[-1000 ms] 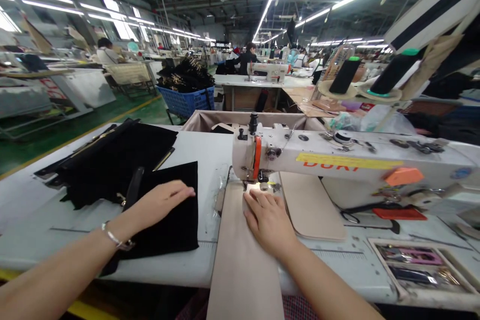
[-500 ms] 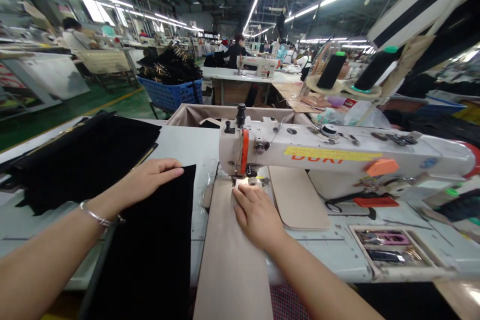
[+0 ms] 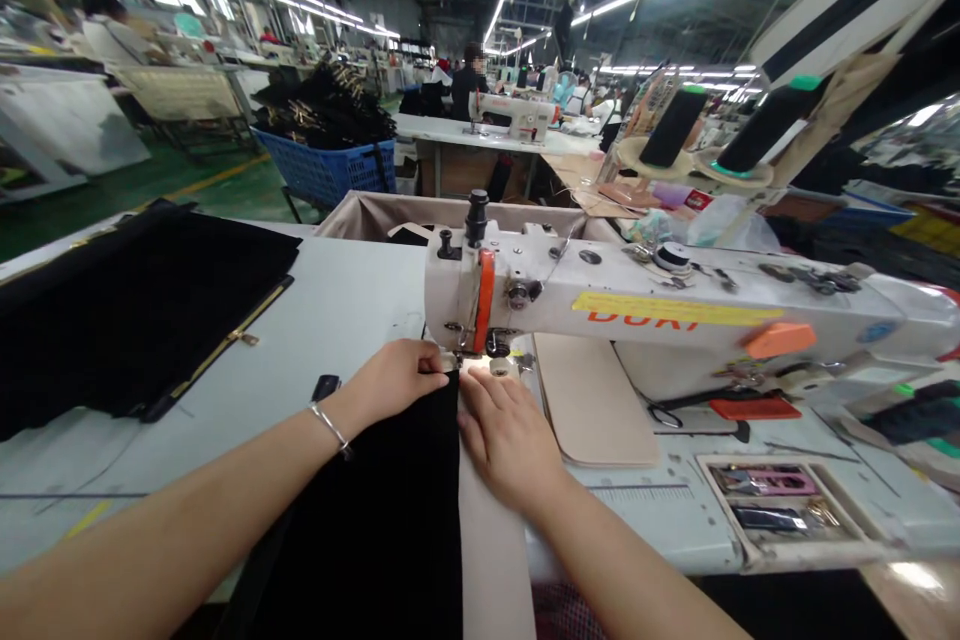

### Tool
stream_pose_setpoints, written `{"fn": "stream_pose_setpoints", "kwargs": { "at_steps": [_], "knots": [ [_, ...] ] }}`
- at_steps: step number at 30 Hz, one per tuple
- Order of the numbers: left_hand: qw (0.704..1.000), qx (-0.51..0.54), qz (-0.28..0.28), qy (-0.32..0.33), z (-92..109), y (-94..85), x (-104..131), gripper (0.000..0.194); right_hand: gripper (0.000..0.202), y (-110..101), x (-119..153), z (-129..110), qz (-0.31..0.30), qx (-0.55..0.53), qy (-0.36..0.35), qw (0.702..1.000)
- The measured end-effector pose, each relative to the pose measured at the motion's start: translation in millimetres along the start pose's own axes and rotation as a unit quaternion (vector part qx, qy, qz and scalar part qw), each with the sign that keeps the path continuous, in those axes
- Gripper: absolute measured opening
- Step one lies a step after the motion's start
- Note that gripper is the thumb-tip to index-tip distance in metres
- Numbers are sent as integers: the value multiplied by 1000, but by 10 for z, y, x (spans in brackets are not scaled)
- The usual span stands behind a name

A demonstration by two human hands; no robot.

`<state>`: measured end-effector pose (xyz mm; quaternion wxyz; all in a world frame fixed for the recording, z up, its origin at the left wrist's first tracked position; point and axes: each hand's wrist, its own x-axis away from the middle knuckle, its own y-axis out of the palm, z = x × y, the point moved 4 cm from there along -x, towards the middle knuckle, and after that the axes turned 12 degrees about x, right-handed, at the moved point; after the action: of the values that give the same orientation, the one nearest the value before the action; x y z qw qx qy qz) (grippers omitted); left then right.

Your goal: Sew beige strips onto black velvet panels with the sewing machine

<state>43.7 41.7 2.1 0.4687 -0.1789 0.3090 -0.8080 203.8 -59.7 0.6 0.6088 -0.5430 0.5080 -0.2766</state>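
Observation:
My left hand (image 3: 401, 380), with a silver bracelet at the wrist, pinches the top edge of a black fabric panel (image 3: 382, 520) close to the needle area of a white sewing machine (image 3: 540, 290). The panel lies over the left part of a beige strip (image 3: 495, 560) and hangs toward me. My right hand (image 3: 510, 435) rests flat on the beige strip, fingertips beside the presser foot and the panel's right edge. A lamp lights the spot under the machine head. The needle itself is hidden.
Black pieces with a zipper (image 3: 217, 335) lie at the left of the table. A beige rounded panel (image 3: 592, 400) sits under the machine arm. At right is a tool tray (image 3: 780, 505). Thread cones (image 3: 675, 128) stand behind; a blue basket (image 3: 330, 165) is beyond. Other people sit farther off.
My left hand has moved right with the black panel, bringing it onto the beige strip at the presser foot. My right hand stays on the strip. The view has shifted slightly.

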Motion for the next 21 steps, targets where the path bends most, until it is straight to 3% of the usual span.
{"fn": "stream_pose_setpoints", "kwargs": {
  "at_steps": [16, 18, 21],
  "knots": [
    [996, -72, 48, 9, 60, 56, -69, 11, 52, 36, -22, 8, -12, 10, 5, 1000],
    [993, -88, 64, 41, 112, 59, 13, 9, 53, 36, -20, 14, -7, 10, 6, 1000],
    [983, -109, 50, 142, 176, 120, 211, 15, 51, 35, -15, 25, -2, 1, 8, 1000]
  ]
}}
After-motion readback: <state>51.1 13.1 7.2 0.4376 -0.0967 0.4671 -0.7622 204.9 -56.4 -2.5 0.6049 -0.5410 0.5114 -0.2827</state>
